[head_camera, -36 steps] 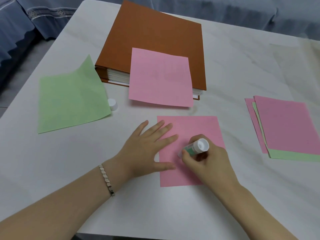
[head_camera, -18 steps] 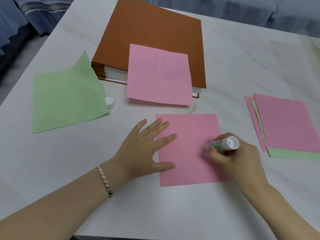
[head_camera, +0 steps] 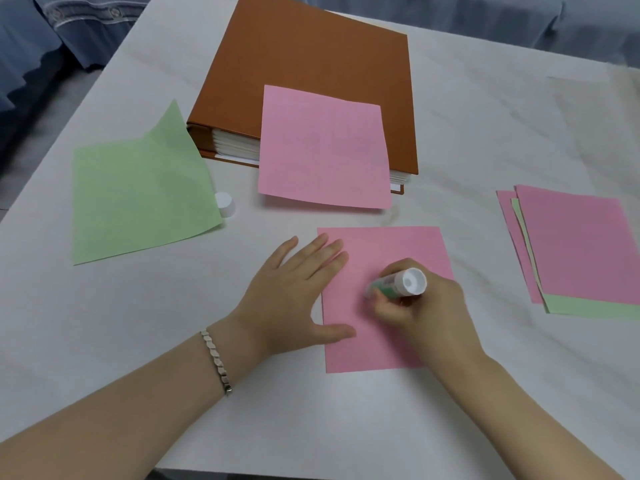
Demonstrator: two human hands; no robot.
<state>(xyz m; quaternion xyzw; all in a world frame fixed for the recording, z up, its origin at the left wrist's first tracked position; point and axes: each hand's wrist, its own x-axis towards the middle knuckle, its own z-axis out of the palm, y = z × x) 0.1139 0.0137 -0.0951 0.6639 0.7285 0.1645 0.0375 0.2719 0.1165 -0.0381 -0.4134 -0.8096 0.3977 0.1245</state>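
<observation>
Head view, from the left: a green sheet lies on the white table, one corner lifted against the brown binder, with a small white cap just beside its right edge (most likely the glue stick's own). A propped pink sheet slopes off the binder's front edge.

Nearer the person, the left hand lies flat, fingers straight and spread, pressing the left edge of the flat pink sheet onto the table. The right hand has its fingers curled round the glue stick, grasping it at a tilt with the tip down near the middle of that sheet. Well apart on the right sits a paper stack of pink and green sheets.

The step in hand looks like spreading glue across the flat pink sheet. The next move calls for drawing the stick in even strokes toward the uncovered edges and corners, with light pressure so the paper does not wrinkle, while the flat palm pins the sheet against sliding.
</observation>
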